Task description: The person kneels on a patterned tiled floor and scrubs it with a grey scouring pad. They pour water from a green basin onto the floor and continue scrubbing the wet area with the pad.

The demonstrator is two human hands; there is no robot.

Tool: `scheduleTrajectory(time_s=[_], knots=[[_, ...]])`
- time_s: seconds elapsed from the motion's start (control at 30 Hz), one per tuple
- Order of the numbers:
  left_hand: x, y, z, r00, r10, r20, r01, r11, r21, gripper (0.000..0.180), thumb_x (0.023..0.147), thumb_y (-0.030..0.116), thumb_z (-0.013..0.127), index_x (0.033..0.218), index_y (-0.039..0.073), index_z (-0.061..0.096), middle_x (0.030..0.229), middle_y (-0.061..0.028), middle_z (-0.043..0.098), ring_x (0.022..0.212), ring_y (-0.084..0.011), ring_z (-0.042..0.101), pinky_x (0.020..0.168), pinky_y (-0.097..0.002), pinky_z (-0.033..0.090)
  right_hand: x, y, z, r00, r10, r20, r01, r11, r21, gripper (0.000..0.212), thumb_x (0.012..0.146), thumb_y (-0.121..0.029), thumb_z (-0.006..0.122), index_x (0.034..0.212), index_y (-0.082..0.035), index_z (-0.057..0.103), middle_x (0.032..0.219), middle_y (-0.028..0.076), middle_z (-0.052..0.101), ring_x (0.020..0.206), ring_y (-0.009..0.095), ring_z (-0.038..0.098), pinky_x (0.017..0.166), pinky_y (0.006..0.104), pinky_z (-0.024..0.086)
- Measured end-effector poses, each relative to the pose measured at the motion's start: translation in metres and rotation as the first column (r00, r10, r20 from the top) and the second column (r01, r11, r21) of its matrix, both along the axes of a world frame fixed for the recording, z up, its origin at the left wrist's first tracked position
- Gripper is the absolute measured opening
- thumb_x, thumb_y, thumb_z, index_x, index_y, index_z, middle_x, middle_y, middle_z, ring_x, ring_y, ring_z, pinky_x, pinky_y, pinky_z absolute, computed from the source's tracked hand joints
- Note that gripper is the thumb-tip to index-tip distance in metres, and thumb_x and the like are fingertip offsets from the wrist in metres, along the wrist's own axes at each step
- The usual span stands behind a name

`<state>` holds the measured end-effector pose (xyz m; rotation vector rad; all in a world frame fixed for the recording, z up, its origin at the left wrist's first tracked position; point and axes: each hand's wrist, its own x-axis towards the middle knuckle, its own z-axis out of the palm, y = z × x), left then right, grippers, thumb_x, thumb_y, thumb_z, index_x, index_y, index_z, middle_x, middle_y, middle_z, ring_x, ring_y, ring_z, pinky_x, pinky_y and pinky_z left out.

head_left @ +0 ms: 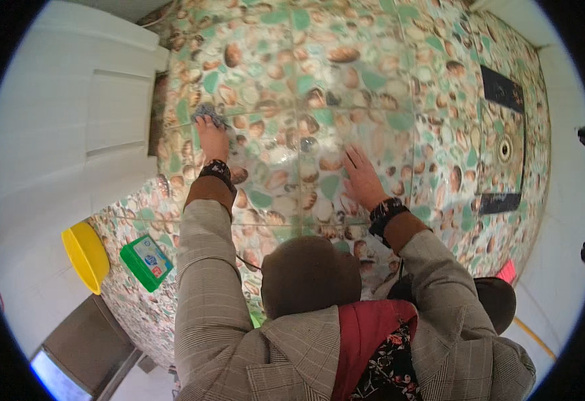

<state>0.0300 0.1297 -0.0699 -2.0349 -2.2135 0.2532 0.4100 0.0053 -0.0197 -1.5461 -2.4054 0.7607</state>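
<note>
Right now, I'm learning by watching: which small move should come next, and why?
Probably slide the grey scrubber inward: the left hand has its fingers over it, that arm reaches far out, and the right hand lies on the patterned tiles, seemingly as support.

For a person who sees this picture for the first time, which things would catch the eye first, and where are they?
Probably the floor first, with its busy pebble pattern in green, brown and cream filling the middle. Next, the bright yellow container and the green box at lower left. Then the two hands: the left hand holds a grey scrubber left of centre, and the right hand rests empty on the floor.
</note>
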Motion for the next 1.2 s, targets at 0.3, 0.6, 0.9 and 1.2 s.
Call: scheduleTrajectory(time_s=[0.3,0.6,0.9,1.2], knots=[[0.248,-0.011,-0.005,0.567,-0.599,0.565,0.618,0.763,0.190,0.042,0.084,0.004,0.042,0.126,-0.002,0.041,0.135,-0.0202,0.037,0.127,-0.0305,0.032,0.105,-0.0372,0.028,0.000,0.005,0.002,1.000,0.004,0.002,-0.004,0.999,0.040,0.056,0.067,-0.006,0.058,0.120,0.005,0.043,0.130,0.020,0.038,0.124,0.038,0.032,0.104,0.0422,0.028],[0.025,0.007,0.002,0.962,0.092,0.258,-0.105,0.994,0.039,0.054,0.073,0.015,0.061,0.119,-0.007,0.045,0.125,-0.0240,0.043,0.118,-0.0409,0.037,0.104,-0.0438,0.027,0.003,-0.004,-0.005,0.994,-0.021,-0.106,0.029,0.997,0.077,0.056,0.069,-0.007,0.058,0.122,0.002,0.042,0.134,0.020,0.034,0.128,0.037,0.028,0.105,0.0416,0.028],[0.253,-0.021,0.010,0.597,-0.412,0.688,0.592,0.805,-0.031,0.061,0.079,0.021,0.057,0.132,-0.001,0.036,0.140,-0.0216,0.030,0.132,-0.0359,0.022,0.108,-0.0400,0.022,0.007,0.005,-0.001,0.976,-0.015,-0.216,0.040,0.993,0.110,0.045,0.069,-0.007,0.054,0.112,0.005,0.049,0.124,0.021,0.044,0.118,0.036,0.039,0.100,0.0406,0.032],[0.060,-0.070,0.054,0.970,-0.224,0.094,0.238,0.807,-0.540,0.100,0.056,0.039,0.081,0.125,-0.015,0.032,0.134,-0.0357,0.026,0.130,-0.0484,0.015,0.108,-0.0479,0.014,-0.021,0.044,0.019,0.946,-0.231,-0.226,0.287,0.921,0.262,0.052,0.082,-0.021,0.056,0.128,-0.003,0.039,0.128,0.017,0.042,0.123,0.030,0.035,0.103,0.0414,0.027]])
